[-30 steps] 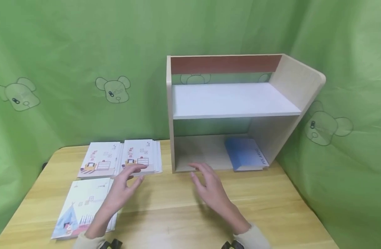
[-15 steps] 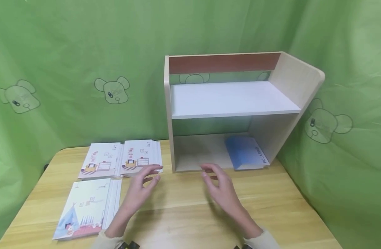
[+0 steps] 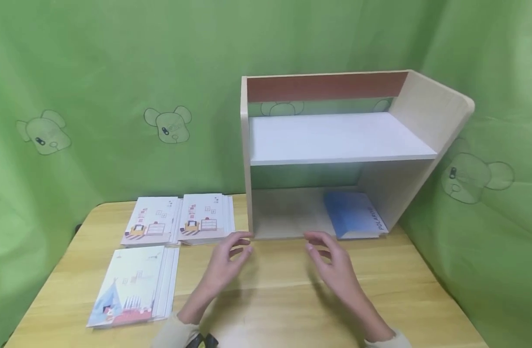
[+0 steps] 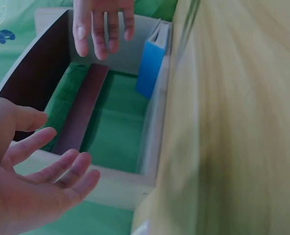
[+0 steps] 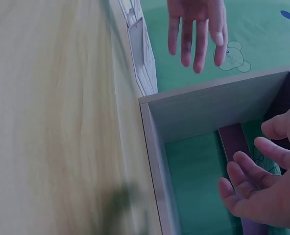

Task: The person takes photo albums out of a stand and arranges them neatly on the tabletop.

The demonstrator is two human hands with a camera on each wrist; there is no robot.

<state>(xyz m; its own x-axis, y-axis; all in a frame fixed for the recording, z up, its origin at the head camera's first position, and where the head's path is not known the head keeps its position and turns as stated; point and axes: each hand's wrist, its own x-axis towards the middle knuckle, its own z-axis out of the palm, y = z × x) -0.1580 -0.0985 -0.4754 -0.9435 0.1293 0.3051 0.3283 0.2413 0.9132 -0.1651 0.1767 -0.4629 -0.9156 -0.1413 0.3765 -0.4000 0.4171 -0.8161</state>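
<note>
My left hand [image 3: 225, 263] hovers over the table in front of the shelf's left side panel, fingers loosely bent, holding nothing. To its right, my right hand [image 3: 335, 266] hangs before the lower compartment, likewise holding nothing. Both palms face each other, as the left wrist view also shows. Behind the hands stands a two-level wooden shelf [image 3: 335, 137] with a white middle board. At the right of its bottom level lies a blue-and-white book [image 3: 350, 212] lettered "POLAROID"; its blue spine [image 4: 151, 68] appears in the left wrist view.
Left of the shelf lie stacks of picture-covered books: a back-left stack [image 3: 150, 220], one beside the shelf [image 3: 203, 217], and a front stack with a tent picture [image 3: 128, 285]. Green curtain [image 3: 196, 48] surrounds the wooden table [image 3: 274, 299] behind and at the sides.
Both hands have moved right over the table, away from the book stacks, which are now uncovered. The head view has shifted slightly. Books and shelf stay where they were.
</note>
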